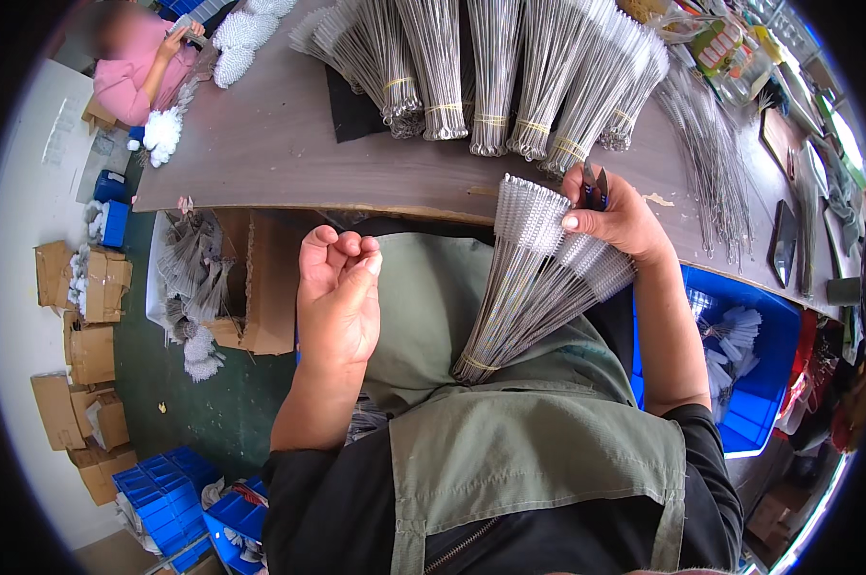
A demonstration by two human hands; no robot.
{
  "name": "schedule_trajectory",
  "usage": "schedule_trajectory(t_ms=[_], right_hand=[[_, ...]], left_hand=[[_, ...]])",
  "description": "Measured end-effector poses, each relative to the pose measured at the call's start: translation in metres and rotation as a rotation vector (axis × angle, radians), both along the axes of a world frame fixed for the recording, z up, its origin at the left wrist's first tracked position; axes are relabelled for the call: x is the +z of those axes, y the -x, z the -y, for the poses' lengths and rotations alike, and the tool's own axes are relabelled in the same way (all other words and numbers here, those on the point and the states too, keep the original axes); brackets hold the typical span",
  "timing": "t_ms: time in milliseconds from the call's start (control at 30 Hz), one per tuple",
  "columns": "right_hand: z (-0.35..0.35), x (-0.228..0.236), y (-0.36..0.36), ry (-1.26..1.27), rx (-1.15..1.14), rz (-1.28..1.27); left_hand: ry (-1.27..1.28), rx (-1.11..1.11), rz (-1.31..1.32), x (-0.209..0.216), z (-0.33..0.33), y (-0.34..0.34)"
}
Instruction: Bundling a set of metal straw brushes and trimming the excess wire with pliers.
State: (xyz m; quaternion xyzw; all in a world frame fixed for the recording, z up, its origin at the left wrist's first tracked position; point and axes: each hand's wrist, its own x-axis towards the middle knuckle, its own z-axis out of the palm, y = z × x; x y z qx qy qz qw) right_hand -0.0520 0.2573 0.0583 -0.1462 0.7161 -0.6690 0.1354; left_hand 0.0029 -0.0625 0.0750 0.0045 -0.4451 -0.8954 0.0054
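A bundle of thin wire brushes (535, 230) with white bristle heads leans across my apron-covered lap. A yellow tie (478, 363) gathers its wire ends, and the heads fan out toward the table edge. My right hand (613, 213) is at the bristle heads, closed round small dark snips (596, 187) with their blades pointing up. My thumb lies by the bristles. To the left of the bundle, apart from it, my left hand (337, 292) is raised with the palm showing. Its thumb presses on the curled fingertips in a pinch; whatever may be between them is too small to make out.
Several tied brush bundles (490, 86) lie along the table (261, 163). Loose wires (716, 153) and a phone (784, 243) are at the right. A blue bin (749, 422) stands by my right arm, a cardboard box (270, 287) under the table. Another person (136, 72) sits far left.
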Motion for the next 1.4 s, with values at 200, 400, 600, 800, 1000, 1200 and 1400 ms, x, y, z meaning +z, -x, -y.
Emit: schedule_trajectory(t_ms=[200, 400, 600, 800, 1000, 1200, 1400], right_hand=[[0.0, 0.004, -0.002, -0.001, -0.002, 0.011], [0.002, -0.001, -0.001, 0.026, -0.015, 0.041], [0.001, -0.003, -0.001, 0.001, -0.023, 0.004], [-0.002, -0.005, -0.001, -0.018, -0.017, -0.015], [-0.001, -0.005, -0.002, -0.032, -0.02, -0.05], [-0.001, -0.005, 0.002, -0.042, -0.016, -0.094], [-0.007, -0.003, 0.002, -0.18, -0.054, -0.131]], left_hand=[[0.053, 0.001, -0.019, -0.005, -0.003, 0.004], [0.355, -0.019, -0.089, -0.018, -0.018, 0.013], [0.559, -0.065, -0.114, -0.03, -0.028, 0.023], [0.627, -0.083, -0.116, -0.034, -0.032, 0.024], [0.819, -0.106, -0.358, -0.036, -0.031, 0.028], [0.758, -0.13, -0.268, -0.039, -0.029, 0.033], [1.24, -0.093, -0.462, -0.029, -0.029, 0.032]])
